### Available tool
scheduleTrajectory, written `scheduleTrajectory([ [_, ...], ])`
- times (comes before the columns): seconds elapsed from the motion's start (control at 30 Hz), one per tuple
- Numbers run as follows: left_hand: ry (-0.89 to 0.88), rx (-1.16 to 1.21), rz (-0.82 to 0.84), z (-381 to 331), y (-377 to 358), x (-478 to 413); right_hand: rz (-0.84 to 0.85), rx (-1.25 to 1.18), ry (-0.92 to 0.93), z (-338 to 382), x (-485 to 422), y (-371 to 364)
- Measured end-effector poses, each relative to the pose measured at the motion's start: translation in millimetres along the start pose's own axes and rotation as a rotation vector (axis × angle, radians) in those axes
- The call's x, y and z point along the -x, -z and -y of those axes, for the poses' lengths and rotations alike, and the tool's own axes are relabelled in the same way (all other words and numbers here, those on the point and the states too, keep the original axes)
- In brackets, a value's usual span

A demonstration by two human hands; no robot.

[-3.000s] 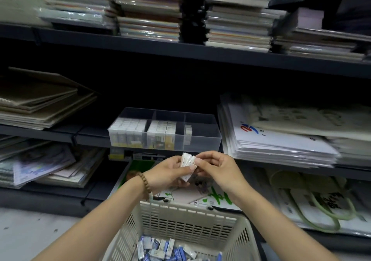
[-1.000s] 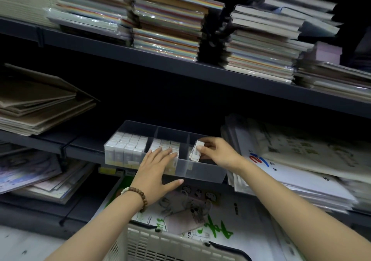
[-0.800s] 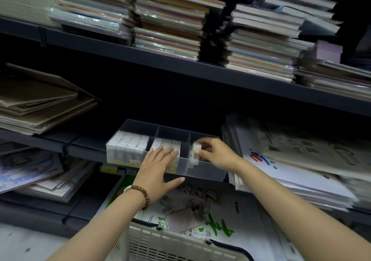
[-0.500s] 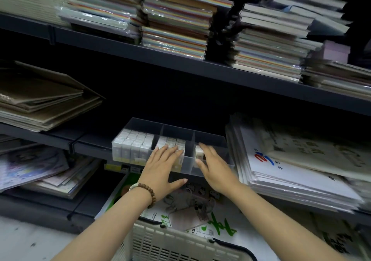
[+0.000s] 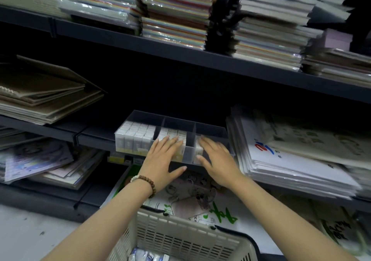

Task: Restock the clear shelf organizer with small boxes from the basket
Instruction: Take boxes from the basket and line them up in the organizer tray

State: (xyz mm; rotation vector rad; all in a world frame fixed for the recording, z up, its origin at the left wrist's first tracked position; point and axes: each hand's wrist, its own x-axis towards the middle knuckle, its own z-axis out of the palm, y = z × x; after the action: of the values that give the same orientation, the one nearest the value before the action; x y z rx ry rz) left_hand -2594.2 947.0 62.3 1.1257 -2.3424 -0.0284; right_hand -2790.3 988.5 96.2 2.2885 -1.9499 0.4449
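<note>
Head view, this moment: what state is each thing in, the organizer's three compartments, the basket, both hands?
Left compartment, packed with small boxes.
Middle compartment, boxes at the front, bare behind.
Right compartment, a few boxes at its front left, otherwise bare.
Basket, holds some boxes.
Left hand, open, flat on the middle boxes.
Right hand, open, fingers on the right boxes.

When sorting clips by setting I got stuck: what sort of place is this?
Probably a stationery shop: stacked notebooks on shelves, a clear organizer of small boxes, a restocking basket below.
</note>
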Motion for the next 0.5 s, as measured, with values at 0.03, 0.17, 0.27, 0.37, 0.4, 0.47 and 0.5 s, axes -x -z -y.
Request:
scheduleTrajectory([
  [0.03, -0.002, 0.017, -0.012, -1, 1, 5, -0.021, -0.034, 0.016, 1, 5, 2],
  [0.17, -0.008, 0.212, -0.044, -7, -1, 35, -0.168, -0.312, 0.015, 7, 46, 0],
  [0.27, 0.149, 0.455, 0.058, -10, -16, 68, -0.210, -0.482, -0.042, 9, 86, -28],
  [0.37, 0.249, 0.442, 0.322, -7, -42, 108, -0.014, -0.579, -0.197, 5, 126, -76],
  [0.4, 0.284, 0.427, 0.415, -6, -53, 121, 0.068, -0.593, -0.270, 2, 140, -94],
  [0.47, 0.399, 0.436, 0.610, -3, -79, 149, 0.240, -0.604, -0.409, -4, 170, -131],
  [0.5, 0.481, 0.472, 0.706, -3, -94, 163, 0.333, -0.601, -0.463, -7, 186, -150],
])
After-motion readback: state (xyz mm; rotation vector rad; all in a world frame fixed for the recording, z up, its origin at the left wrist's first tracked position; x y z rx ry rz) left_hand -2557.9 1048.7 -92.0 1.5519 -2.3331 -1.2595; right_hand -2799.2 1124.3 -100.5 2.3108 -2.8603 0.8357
